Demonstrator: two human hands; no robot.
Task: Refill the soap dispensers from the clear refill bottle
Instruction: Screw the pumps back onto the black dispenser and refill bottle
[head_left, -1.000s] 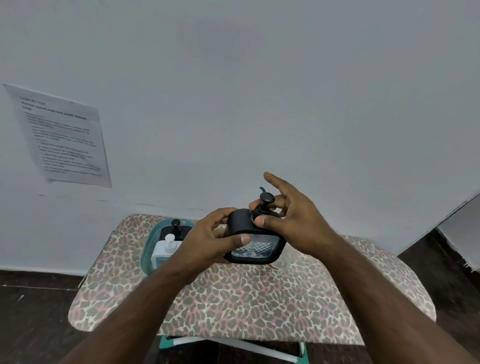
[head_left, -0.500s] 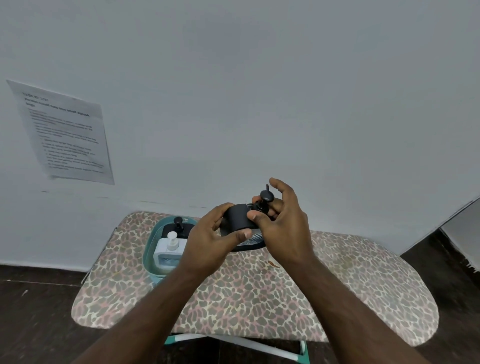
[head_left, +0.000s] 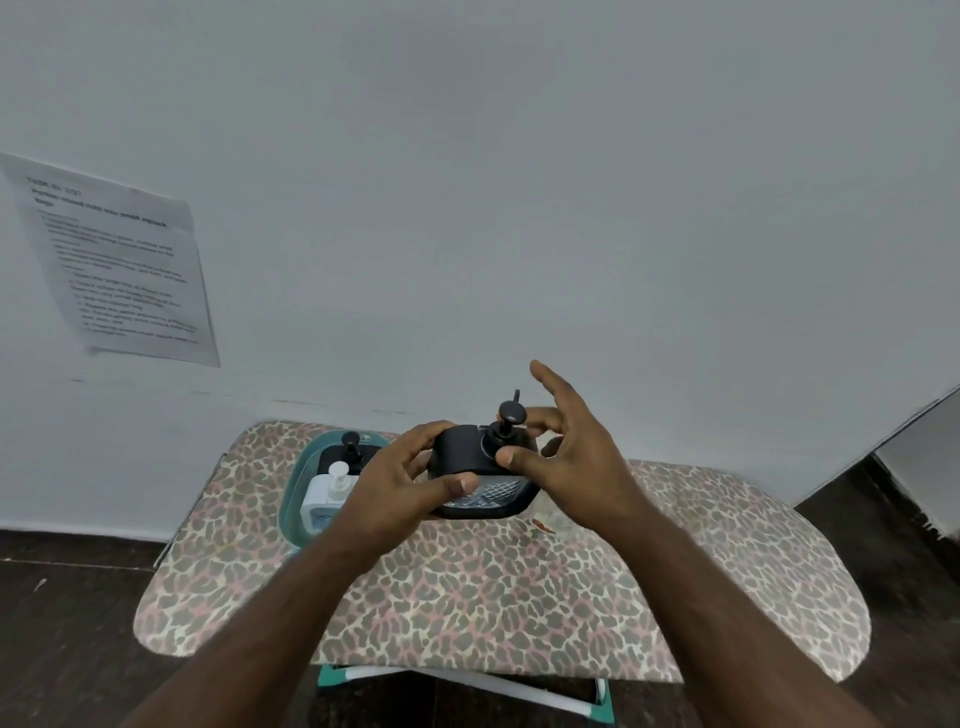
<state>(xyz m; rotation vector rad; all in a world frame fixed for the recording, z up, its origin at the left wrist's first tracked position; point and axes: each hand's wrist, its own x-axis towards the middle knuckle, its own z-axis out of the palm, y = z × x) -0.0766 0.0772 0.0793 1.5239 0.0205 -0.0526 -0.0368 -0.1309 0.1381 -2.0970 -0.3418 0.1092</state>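
I hold a black square soap dispenser (head_left: 462, 452) with a clear textured body above the table. My left hand (head_left: 400, 483) grips its left side, thumb across the front. My right hand (head_left: 566, 457) pinches the collar at the base of the black pump head (head_left: 511, 415) with thumb and fingers; the index finger points up. A white soap dispenser (head_left: 327, 493) and another black dispenser (head_left: 349, 449) stand in a teal basin (head_left: 291, 499) to the left. The clear refill bottle is mostly hidden behind my right hand.
The table (head_left: 493, 597) has a leopard-print cover and stands against a pale wall. A printed sheet (head_left: 114, 260) is taped to the wall at the left. A small orange mark (head_left: 543, 526) lies on the cover. Dark floor surrounds the table.
My right hand turned around the pump collar, closed over it half a second ago, and has now spread its fingers again. The dispenser stayed raised in my left hand.
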